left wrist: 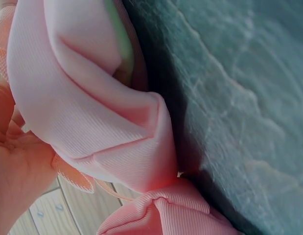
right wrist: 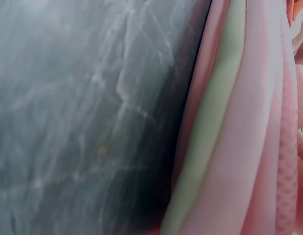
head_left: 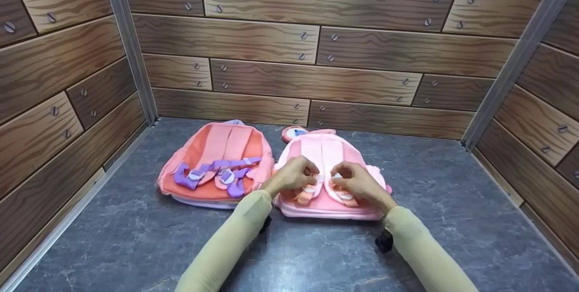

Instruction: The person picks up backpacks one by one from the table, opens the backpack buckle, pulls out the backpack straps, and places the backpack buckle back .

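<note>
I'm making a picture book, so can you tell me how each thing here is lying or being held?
Coral-and-orange fabric backpack: lying down, strap side up.
Purple webbing straps: slack, bunched on top.
Pale-pink fabric backpack: lying down, strap side up.
Left hand: pinching one of its orange-webbed straps.
Right hand: pinching the other.
Red-rimmed round piece: partly hidden behind that backpack.

A coral backpack (head_left: pixel 217 147) lies strap side up toward the left of the dark grey, marbled desk (head_left: pixel 113 228), its purple straps (head_left: pixel 221 164) threaded through pale buckles (head_left: pixel 227 176). Around the desk stand walls (head_left: pixel 262 39) printed with brown planks and slotted screws, with grey strips (head_left: pixel 130 41) running up both back corners.
</note>
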Available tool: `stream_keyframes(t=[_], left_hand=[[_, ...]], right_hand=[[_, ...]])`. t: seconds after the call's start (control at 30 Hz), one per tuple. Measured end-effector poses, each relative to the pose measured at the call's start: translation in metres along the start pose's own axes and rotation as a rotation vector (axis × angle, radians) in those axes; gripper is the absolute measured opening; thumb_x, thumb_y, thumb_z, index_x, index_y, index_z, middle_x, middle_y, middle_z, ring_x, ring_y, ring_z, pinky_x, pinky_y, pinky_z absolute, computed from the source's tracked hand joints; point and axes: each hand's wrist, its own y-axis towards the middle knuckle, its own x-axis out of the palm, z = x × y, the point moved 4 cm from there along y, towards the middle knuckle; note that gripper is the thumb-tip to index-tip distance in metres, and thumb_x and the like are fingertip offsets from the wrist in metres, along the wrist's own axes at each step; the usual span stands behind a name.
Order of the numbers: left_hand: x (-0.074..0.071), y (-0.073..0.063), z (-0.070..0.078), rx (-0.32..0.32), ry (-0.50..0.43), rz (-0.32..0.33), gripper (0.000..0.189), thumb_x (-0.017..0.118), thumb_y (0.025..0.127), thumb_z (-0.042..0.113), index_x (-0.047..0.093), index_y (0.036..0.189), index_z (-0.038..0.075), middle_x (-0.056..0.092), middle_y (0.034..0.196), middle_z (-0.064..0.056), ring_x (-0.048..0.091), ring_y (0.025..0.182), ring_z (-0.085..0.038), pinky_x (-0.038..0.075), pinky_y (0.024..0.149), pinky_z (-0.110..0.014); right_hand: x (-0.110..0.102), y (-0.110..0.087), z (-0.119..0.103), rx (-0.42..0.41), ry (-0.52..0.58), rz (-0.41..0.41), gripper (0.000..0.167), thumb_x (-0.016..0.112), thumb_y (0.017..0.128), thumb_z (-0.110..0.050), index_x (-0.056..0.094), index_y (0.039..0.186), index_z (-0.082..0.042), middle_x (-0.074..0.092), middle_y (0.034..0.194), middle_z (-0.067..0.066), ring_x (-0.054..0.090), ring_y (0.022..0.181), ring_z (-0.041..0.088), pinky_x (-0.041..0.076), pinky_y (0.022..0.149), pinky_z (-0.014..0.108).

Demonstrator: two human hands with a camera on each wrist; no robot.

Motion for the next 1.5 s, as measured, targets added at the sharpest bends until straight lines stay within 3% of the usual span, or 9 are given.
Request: stream_keyframes(t=[0.27,0.5,0.8,1.07,1.2,1.5], left_hand=[[0.0,0.001,-0.001,-0.005,-0.003,0.004,0.012,0.079,0.084,-0.004,0.081,0.096,-0.001,0.056,0.07,0.005,0.047,0.065,-0.003,0.037,0.061,-0.018],[-0.001,0.001,-0.001,-0.026,-0.015,0.008,0.016,0.081,0.085,-0.003,0.082,0.101,0.0,0.064,0.074,0.002,0.05,0.067,-0.004,0.041,0.063,-0.018],[-0.001,0.0,-0.003,-0.034,-0.049,0.024,0.021,0.08,0.085,-0.003,0.08,0.106,-0.003,0.071,0.082,-0.006,0.055,0.072,-0.004,0.048,0.07,-0.02],[-0.002,0.001,-0.003,-0.015,-0.097,0.073,0.024,0.08,0.083,-0.005,0.077,0.107,-0.005,0.074,0.089,-0.011,0.059,0.077,-0.006,0.053,0.075,-0.024],[-0.003,-0.001,-0.004,-0.021,-0.112,0.079,0.023,0.079,0.084,-0.006,0.076,0.107,-0.005,0.076,0.091,-0.013,0.061,0.079,-0.006,0.054,0.077,-0.024],[-0.004,-0.002,-0.004,-0.053,-0.112,0.113,0.019,0.082,0.086,-0.002,0.077,0.104,-0.002,0.078,0.095,-0.011,0.07,0.085,-0.013,0.057,0.083,-0.027]], right_hand=[[-0.005,0.001,-0.001,-0.045,-0.119,-0.014,0.022,0.074,0.094,-0.003,0.074,0.114,0.007,0.074,0.106,0.013,0.064,0.097,0.021,0.051,0.087,0.035],[-0.004,-0.001,-0.002,-0.069,-0.148,-0.053,0.019,0.073,0.093,0.002,0.076,0.111,0.006,0.075,0.104,0.013,0.064,0.093,0.019,0.051,0.083,0.029],[0.002,0.001,-0.006,-0.033,-0.073,-0.015,0.022,0.077,0.093,-0.004,0.077,0.114,0.001,0.075,0.107,0.013,0.064,0.095,0.019,0.052,0.08,0.026],[0.013,0.008,-0.013,-0.044,-0.063,0.002,0.025,0.079,0.091,-0.004,0.079,0.116,-0.002,0.073,0.103,0.009,0.062,0.091,0.02,0.05,0.066,0.022],[0.017,0.012,-0.016,-0.076,-0.091,-0.017,0.024,0.081,0.09,-0.005,0.079,0.114,-0.001,0.074,0.097,0.008,0.061,0.086,0.016,0.049,0.067,0.022],[0.02,0.014,-0.014,-0.082,-0.106,-0.031,0.026,0.081,0.091,-0.005,0.078,0.116,0.002,0.077,0.101,0.01,0.067,0.089,0.017,0.054,0.076,0.025]])
